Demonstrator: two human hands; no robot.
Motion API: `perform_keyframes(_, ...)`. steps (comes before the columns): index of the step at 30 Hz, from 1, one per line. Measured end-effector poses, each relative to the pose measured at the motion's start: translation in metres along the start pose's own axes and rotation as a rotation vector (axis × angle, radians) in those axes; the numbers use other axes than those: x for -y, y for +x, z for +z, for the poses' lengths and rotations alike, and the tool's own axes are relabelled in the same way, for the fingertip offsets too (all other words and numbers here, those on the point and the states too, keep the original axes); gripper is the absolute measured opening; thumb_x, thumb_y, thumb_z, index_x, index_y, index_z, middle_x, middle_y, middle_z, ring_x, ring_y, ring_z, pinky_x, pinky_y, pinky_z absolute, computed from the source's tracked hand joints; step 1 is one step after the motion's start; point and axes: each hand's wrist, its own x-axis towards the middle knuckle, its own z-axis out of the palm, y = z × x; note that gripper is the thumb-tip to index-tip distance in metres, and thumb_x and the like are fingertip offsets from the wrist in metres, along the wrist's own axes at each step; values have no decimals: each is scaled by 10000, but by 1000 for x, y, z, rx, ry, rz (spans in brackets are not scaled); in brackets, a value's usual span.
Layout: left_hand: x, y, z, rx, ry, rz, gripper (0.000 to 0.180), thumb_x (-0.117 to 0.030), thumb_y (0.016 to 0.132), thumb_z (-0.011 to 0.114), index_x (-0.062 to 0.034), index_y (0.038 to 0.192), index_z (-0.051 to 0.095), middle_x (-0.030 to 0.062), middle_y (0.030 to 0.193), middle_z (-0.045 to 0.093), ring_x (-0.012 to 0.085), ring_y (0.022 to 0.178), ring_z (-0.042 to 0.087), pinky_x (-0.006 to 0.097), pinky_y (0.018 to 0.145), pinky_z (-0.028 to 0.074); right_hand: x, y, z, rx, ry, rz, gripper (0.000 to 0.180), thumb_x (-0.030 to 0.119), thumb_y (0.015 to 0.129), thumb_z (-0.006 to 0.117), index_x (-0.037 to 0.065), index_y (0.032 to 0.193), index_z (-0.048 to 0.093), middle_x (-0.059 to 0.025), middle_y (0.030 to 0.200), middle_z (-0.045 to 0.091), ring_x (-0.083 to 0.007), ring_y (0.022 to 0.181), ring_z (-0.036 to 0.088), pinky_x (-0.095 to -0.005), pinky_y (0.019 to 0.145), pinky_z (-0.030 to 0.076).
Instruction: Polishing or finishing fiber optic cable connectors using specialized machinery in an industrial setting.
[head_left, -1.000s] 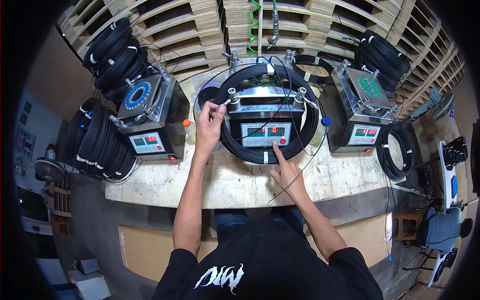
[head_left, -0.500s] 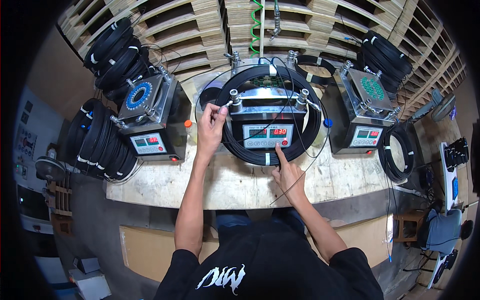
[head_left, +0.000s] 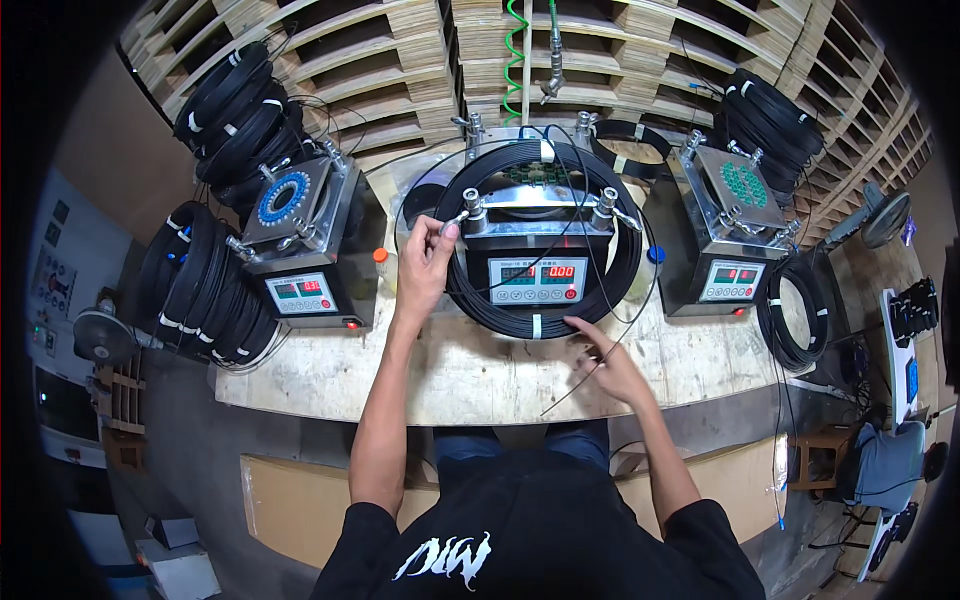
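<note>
Since the earlier frames the right hand [head_left: 612, 362] has dropped from the machine's button panel to the near edge of the black cable coil [head_left: 545, 318], where its spread fingers now touch the lowest turns beside a white tie. A thin loose strand runs from under that hand toward the near tabletop [head_left: 470, 375] edge. Both forearms reach up from the lower edge, the left one nearly straight, the right one bent inward. Farther in, the left hand [head_left: 425, 262] is pinched shut on a small metal post at the near-left corner of the middle winding machine [head_left: 535, 270], thumb and fingers closed around it. The coil lies looped around that machine, whose front panel shows red digits. Left of it stands a second machine [head_left: 300, 240] with a blue ring on top, and right of it a third [head_left: 735, 225] with a green disc. Bundles of black coils [head_left: 205, 285] are stacked at far left and far right. Behind the worn pale tabletop rise stacked wooden pallets [head_left: 400, 60], with a green spiral hose [head_left: 515, 50] hanging in front.
</note>
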Motion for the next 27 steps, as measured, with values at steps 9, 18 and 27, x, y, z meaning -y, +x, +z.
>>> perform_keyframes(9, -14, 7, -16, 78, 76, -69, 277, -287, 982, 658, -36, 963, 542, -37, 691, 472, 47, 633, 407, 238, 566, 342, 46, 18, -135, -464, -149, -22, 176, 29, 994, 512, -6, 1134, 613, -23, 846, 647, -63, 705, 582, -215, 612, 466)
perform_keyframes(18, -18, 9, -12, 61, 59, 38, 256, -234, 963, 684, -16, 910, 561, -24, 702, 513, 52, 666, 440, 234, 605, 374, 93, 89, -106, -469, -307, -217, 280, 131, 879, 753, -7, 1097, 645, -36, 783, 641, -93, 702, 568, -258, 642, 472)
perform_keyframes(27, -20, 15, -20, 111, 115, 79, 197, -179, 935, 698, -23, 932, 578, -11, 781, 536, 68, 715, 474, 242, 629, 382, 80, 98, -113, -463, -155, -149, 226, 169, 898, 738, -49, 913, 679, -37, 766, 675, -74, 730, 587, -255, 668, 476)
